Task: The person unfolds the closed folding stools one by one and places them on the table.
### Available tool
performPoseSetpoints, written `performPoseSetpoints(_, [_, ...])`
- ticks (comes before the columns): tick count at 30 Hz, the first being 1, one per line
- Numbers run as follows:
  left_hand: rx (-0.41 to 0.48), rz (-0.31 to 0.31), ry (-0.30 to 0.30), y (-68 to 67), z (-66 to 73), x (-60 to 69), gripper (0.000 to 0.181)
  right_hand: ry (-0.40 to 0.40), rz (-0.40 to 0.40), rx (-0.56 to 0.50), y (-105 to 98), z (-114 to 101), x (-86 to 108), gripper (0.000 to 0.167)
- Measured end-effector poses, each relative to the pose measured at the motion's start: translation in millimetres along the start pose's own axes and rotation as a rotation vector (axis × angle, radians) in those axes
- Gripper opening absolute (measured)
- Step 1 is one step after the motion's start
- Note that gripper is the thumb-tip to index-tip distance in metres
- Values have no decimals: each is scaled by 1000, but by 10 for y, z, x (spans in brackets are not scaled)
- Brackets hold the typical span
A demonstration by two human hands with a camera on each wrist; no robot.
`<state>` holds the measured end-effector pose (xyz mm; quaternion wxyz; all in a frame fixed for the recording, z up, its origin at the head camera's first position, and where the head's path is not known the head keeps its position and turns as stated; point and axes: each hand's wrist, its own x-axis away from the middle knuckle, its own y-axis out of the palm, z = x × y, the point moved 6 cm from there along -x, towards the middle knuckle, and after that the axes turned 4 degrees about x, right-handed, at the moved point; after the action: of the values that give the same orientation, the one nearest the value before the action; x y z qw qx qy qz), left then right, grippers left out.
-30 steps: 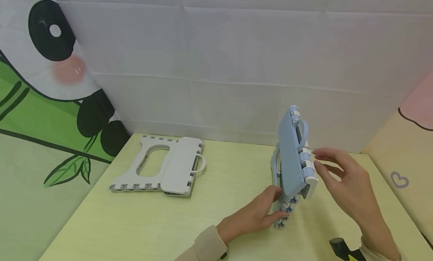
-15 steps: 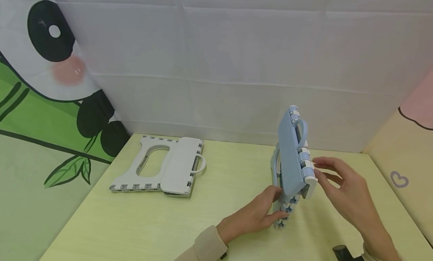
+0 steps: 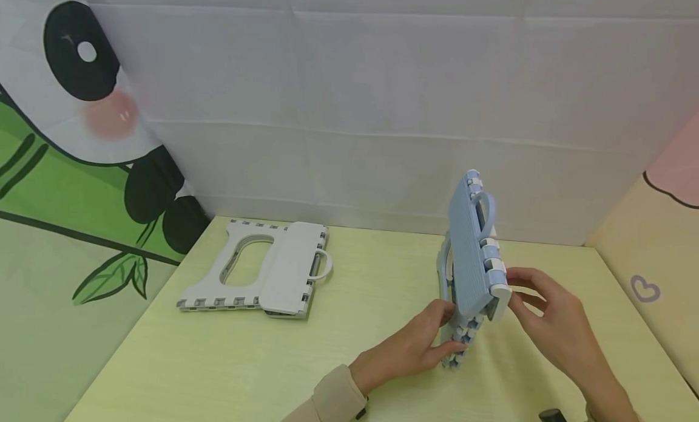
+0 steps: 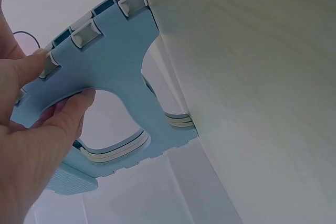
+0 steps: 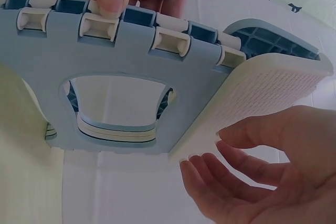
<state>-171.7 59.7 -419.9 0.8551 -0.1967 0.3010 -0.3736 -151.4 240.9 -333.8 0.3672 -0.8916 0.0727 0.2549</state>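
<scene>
A blue and white folding step stool, folded nearly flat, stands on edge at the right of the table. Its ribbed blue top panel and carry loop face up and right. My left hand grips the stool's lower edge; in the left wrist view its thumb lies on the hinged edge and its fingers reach into the leg opening. Beside the panel's white lower corner is my right hand, its fingers loosely bent. In the right wrist view these fingers sit by the white panel without gripping it; whether they touch it I cannot tell.
A white folding step stool lies folded flat on the left of the yellow table. A pale cloth wall rises behind the table. A black object shows at the bottom edge by the right wrist.
My right hand has slid down along the blue stool's right edge to its lower corner. The left hand and both stools have stayed put.
</scene>
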Motion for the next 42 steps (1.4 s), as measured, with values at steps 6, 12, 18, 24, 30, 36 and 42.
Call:
performPoseSetpoints(6, [-8, 6, 11, -8, 9, 7, 51, 31, -20, 32, 41, 46, 52, 34])
performPoseSetpoints(12, [-4, 2, 1, -6, 14, 7, 50, 80, -65, 52, 84, 111, 101, 33])
performPoseSetpoints(18, [1, 2, -15, 0, 9, -1, 49, 87, -84, 57, 126, 140, 152, 32])
performPoseSetpoints(24, [0, -2, -12, 0, 16, 3, 50, 98, -109, 73, 187, 170, 204, 30])
performPoseSetpoints(30, [-21, 1, -2, -13, 26, 6, 52, 98, -133, 92, 247, 192, 249, 35])
performPoseSetpoints(36, [-23, 4, 5, -14, 19, 6, 52, 78, -124, 89, 287, 192, 273, 40])
performPoseSetpoints(42, [5, 5, -5, -3, 14, 6, 51, 80, -137, 100, 321, 184, 300, 40])
